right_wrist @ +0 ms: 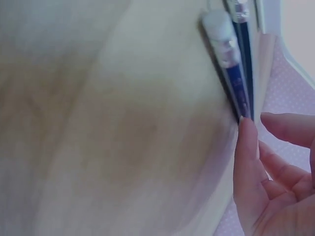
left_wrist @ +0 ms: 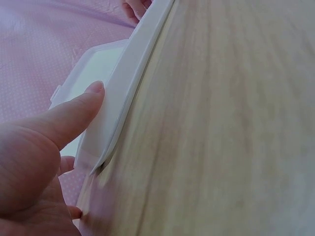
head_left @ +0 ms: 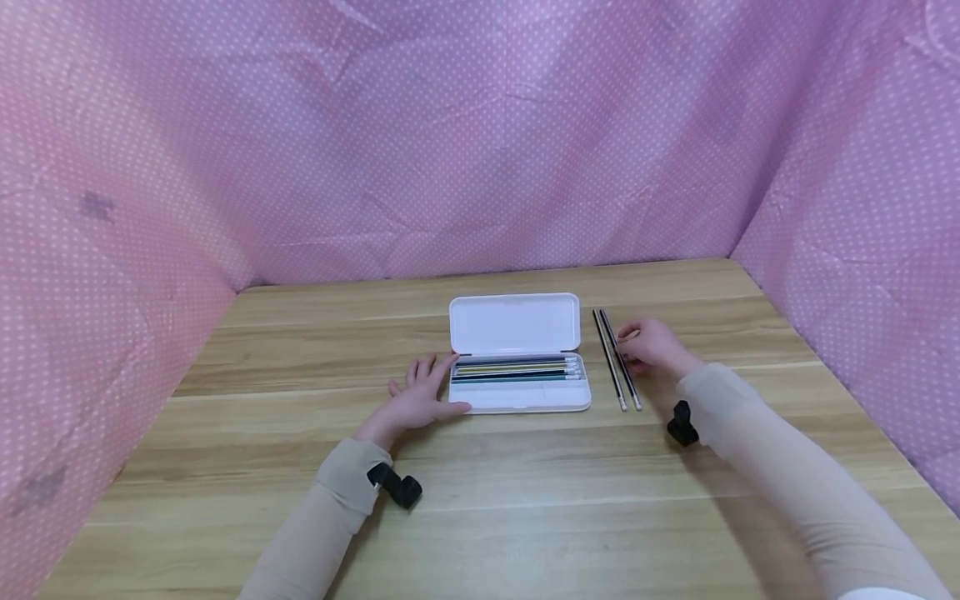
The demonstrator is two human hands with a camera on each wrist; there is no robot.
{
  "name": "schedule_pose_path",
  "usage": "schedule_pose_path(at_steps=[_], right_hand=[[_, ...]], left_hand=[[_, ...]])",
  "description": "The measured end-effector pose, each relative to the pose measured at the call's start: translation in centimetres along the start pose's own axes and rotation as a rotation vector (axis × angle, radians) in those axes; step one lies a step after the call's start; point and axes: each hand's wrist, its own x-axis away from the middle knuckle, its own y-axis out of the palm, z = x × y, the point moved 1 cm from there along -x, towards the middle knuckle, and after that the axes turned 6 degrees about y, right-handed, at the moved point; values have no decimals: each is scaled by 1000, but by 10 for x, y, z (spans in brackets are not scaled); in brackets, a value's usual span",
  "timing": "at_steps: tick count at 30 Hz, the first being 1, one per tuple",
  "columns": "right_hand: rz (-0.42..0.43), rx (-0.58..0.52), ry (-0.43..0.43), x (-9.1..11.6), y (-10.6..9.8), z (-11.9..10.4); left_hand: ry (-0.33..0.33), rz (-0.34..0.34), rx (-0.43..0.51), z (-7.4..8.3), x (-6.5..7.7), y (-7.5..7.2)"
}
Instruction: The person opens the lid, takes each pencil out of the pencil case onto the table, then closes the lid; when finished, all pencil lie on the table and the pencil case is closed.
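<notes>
A white pencil case (head_left: 480, 397) lies with its lid (head_left: 515, 323) raised at the back, and several pencils (head_left: 517, 371) lie side by side in its rear compartment. My left hand (head_left: 416, 402) spreads around the case's left end, with the thumb (left_wrist: 78, 110) along the front wall and a finger at the back corner. Two dark pencils (head_left: 609, 360) lie lengthwise to the right of the case, white erasers toward me. Over the right one, a dark blue pencil (right_wrist: 236, 83), hovers my right hand (head_left: 651, 344); its thumb tip overlaps the pencil, and a gap separates thumb from index finger.
The wooden table (head_left: 465, 517) extends in front of the case and to both sides. Pink dotted cloth (head_left: 480, 150) hangs along its back and both sides. A black wrist camera (head_left: 393, 486) sits on each sleeve.
</notes>
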Motion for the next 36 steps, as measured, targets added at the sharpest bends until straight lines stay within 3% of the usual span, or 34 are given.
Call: schedule_pose_path(at_steps=[9, 17, 26, 36], right_hand=[[57, 123, -114, 10, -1, -24], [67, 172, -264, 17, 19, -57], [17, 256, -367, 21, 49, -90], [-73, 431, -507, 21, 75, -106]], left_hand=[[-10, -3, -4, 1, 0, 0], [-11, -8, 1, 1, 0, 0], [-6, -10, -18, 0, -1, 0], [-2, 6, -46, 1, -1, 0]])
